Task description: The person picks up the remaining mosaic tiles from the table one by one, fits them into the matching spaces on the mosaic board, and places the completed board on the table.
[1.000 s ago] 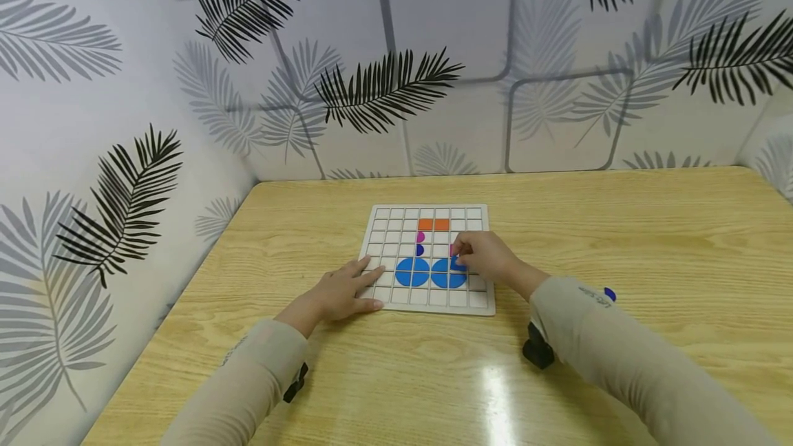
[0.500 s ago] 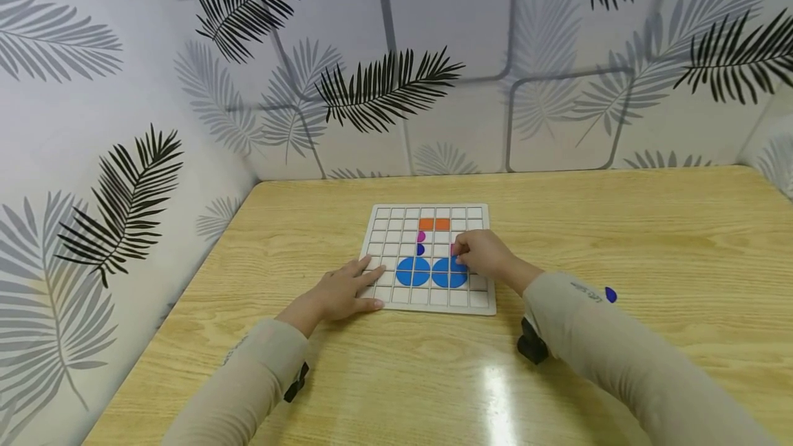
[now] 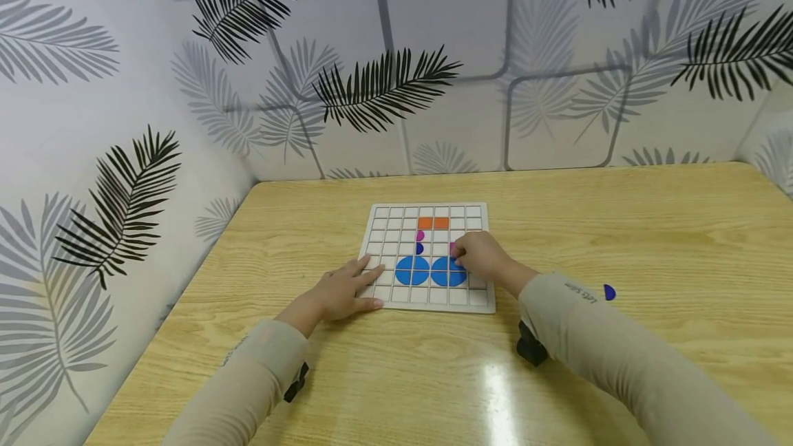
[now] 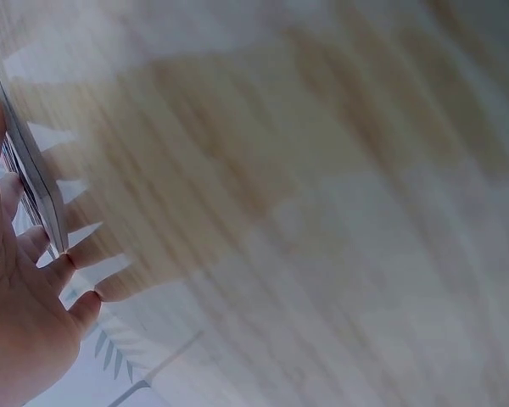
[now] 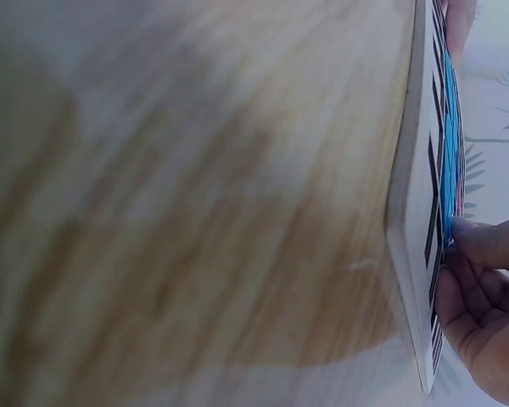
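A white gridded board (image 3: pixel 430 299) lies flat on the wooden table. My left hand (image 3: pixel 337 292) rests on its left edge with fingers spread; the left wrist view shows that hand's fingers (image 4: pixel 34 242) along the board's rim. At the upper right of the right-hand blue circle, my right hand (image 3: pixel 486 255) pinches a blue quarter-circle piece (image 3: pixel 457 263), fingertips close over the board. Just above, a magenta piece (image 3: pixel 453 248) is partly hidden by those fingers. In the right wrist view, the right hand (image 5: pixel 492 297) has its fingers curled, thumb tip at the blue pieces.
Another blue circle (image 3: pixel 411 270) of quarter pieces sits left on the board. Above it are a dark blue half-circle (image 3: pixel 419 248), a magenta half-circle (image 3: pixel 420 235) and orange squares (image 3: pixel 425 223). A loose dark blue half-circle (image 3: pixel 610 292) lies right on the table (image 3: pixel 396 377).
The blue quarter piece under my right fingertips, offset a second ago, now lines up with its circle. My right forearm has shifted slightly left; my left hand stays put.
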Tool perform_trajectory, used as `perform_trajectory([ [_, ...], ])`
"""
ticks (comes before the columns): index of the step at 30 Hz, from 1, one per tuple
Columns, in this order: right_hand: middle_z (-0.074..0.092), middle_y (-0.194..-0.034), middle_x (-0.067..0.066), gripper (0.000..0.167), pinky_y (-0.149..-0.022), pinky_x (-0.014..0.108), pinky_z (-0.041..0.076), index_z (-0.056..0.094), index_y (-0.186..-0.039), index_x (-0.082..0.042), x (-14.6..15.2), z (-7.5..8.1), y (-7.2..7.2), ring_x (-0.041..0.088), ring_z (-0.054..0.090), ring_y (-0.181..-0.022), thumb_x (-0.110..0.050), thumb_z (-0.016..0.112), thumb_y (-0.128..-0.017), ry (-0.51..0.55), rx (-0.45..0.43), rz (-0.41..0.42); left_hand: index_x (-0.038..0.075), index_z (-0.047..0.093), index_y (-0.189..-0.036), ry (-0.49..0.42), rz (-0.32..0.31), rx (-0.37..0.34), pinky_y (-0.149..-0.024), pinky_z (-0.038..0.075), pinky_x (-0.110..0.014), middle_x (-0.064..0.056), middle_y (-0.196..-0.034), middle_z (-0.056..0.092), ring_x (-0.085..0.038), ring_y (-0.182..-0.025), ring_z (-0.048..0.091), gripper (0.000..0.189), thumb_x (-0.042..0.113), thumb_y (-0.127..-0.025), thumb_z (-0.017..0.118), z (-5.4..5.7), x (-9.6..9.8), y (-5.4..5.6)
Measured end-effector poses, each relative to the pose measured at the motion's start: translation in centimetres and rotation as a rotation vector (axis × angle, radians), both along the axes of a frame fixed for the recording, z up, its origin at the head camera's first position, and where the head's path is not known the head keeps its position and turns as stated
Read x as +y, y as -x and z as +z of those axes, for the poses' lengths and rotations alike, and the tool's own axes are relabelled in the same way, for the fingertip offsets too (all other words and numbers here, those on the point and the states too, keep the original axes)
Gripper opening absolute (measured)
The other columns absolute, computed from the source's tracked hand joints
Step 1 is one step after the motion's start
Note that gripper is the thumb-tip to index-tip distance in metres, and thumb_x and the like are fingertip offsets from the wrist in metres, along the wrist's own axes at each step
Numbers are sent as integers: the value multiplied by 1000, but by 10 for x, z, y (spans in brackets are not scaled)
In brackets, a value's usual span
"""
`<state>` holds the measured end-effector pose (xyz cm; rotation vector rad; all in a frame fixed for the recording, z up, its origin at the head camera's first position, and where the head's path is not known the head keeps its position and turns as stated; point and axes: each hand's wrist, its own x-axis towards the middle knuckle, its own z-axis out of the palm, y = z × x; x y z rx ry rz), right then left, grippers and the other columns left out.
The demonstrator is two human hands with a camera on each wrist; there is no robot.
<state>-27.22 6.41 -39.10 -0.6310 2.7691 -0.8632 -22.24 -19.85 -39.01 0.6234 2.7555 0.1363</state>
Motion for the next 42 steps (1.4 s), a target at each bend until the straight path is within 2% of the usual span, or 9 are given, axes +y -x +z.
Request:
perform_trajectory([
  [6, 60, -86, 7, 10, -75, 31, 44, 64, -88, 1, -1, 1, 0, 17, 51, -78, -1, 57, -81, -1, -37, -32, 24, 19, -139, 4, -4, -4, -94, 19, -53, -8, -143, 10, -28, -129, 9, 66, 52, -84, 41, 2, 1, 1],
  [17, 59, -87, 7, 15, -77, 32, 43, 61, -96, 3, 7, -2, -2, 19, 53, -82, -2, 56, -82, 14, -64, -21, 24, 19, -139, -8, -9, -14, -94, 18, -53, -8, -143, 10, -29, -128, 9, 66, 52, -83, 42, 0, 5, 2],
  [24, 59, -88, 6, 15, -76, 32, 43, 61, -96, 1, 12, 1, -8, 18, 53, -82, -5, 56, -83, 46, -47, -11, 24, 21, -138, -3, 15, -24, -95, 18, -52, -8, -143, 11, -29, -129, 8, 66, 51, -83, 43, 0, 4, 2],
  [30, 60, -84, 7, 13, -72, 34, 43, 61, -91, 2, 24, 6, -15, 20, 53, -80, -6, 56, -82, 84, 9, 27, 23, 22, -138, -8, 20, -26, -95, 18, -53, -9, -143, 11, -30, -128, 9, 66, 51, -83, 44, 3, 2, 1],
  [42, 60, -92, 9, 17, -73, 36, 44, 60, -96, 2, 55, 15, -29, 24, 53, -87, -8, 56, -82, 127, -56, 17, 23, 20, -138, -2, 21, -30, -95, 18, -53, -8, -143, 11, -29, -128, 9, 66, 52, -83, 43, 3, 3, 1],
])
